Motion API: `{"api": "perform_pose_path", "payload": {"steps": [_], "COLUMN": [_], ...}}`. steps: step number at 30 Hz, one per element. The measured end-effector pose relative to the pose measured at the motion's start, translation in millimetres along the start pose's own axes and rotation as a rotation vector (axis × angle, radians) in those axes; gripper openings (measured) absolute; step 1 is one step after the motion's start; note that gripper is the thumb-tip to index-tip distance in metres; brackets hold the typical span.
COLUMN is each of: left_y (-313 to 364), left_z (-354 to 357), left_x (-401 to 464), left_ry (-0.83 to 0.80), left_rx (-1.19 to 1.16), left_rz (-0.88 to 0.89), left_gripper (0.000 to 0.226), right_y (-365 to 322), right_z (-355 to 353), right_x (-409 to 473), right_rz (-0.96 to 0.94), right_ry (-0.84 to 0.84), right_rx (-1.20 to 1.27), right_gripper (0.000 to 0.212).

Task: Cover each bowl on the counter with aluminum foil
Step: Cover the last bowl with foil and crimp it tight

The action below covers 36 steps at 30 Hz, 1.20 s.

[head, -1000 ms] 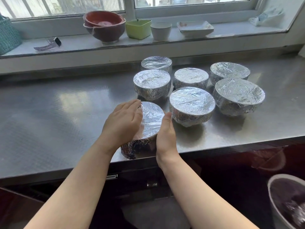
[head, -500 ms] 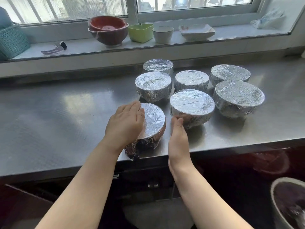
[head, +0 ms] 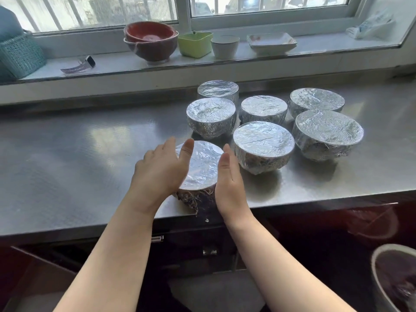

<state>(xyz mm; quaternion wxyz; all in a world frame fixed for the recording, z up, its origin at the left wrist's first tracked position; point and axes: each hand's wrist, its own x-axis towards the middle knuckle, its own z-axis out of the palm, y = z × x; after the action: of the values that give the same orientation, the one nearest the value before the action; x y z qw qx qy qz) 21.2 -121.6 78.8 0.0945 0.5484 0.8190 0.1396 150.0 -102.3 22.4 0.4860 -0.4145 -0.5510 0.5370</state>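
While both hands flank it, the nearest foil-covered bowl (head: 203, 167) sits at the front edge of the steel tabletop (head: 67, 158)

Left hand (head: 161, 171) lies flat against its left side, fingers straight; right hand (head: 227, 176) stands beside its right side, fingers straight, gripping nothing. Seven foil-wrapped bowls in all: six others (head: 263, 145) clustered behind. On the windowsill (head: 326, 52): stacked red bowls (head: 149, 39), one green container (head: 194, 43), one white cup (head: 225, 46). No writing legible

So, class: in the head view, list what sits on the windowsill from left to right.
teal basket → watch → stacked red bowls → green container → white cup → white square dish → crumpled wrapper
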Motion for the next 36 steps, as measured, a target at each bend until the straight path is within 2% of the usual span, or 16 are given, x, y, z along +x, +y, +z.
{"api": "perform_pose_path", "payload": {"steps": [2,4,7,10,13,16,21,24,27,31,36], "left_y": [-4,-6,-9,-12,-13,-14,-13,-10,-10,-12,-9], "left_z": [1,5,12,17,22,24,24,23,23,25,23], "left_x": [1,3,9,16,18,18,18,15,15,17,14], "left_ry": [0.071,0.126,0.113,0.058,0.001,0.011,0.029,0.039,0.037,0.044,0.06], "left_rx": [0.074,0.094,0.092,0.085,0.077,0.069,0.071,0.052,0.029,0.013,-0.025], "left_rz": [0.03,0.161,0.352,0.42,0.414,0.401,0.395,0.39,0.377,0.357,0.305], "left_gripper": [0.075,0.076,0.073,0.083,0.088,0.09,0.089,0.077,0.075,0.077,0.073], "right_y": [0,-2,-6,-8,-5,-1,-6,1,13,30,38], "right_z": [-2,-3,-3,3,17,24,20,18,20,21,17], "right_x": [6,8,1,-12,-16,-10,-2,1,5,8,15], "right_rz": [0.038,0.01,-0.107,-0.205,-0.248,-0.151,0.007,0.043,0.068,0.134,0.222], "right_ry": [0.0,0.045,0.12,0.146,0.087,0.079,0.086,0.115,0.147,0.174,0.083], "right_rx": [0.026,0.017,0.012,-0.015,-0.165,-0.27,-0.072,0.042,0.183,0.289,0.275], "right_gripper": [0.058,0.062,0.063,0.053,0.057,0.066,0.051,0.05,0.06,0.05,0.068]}}
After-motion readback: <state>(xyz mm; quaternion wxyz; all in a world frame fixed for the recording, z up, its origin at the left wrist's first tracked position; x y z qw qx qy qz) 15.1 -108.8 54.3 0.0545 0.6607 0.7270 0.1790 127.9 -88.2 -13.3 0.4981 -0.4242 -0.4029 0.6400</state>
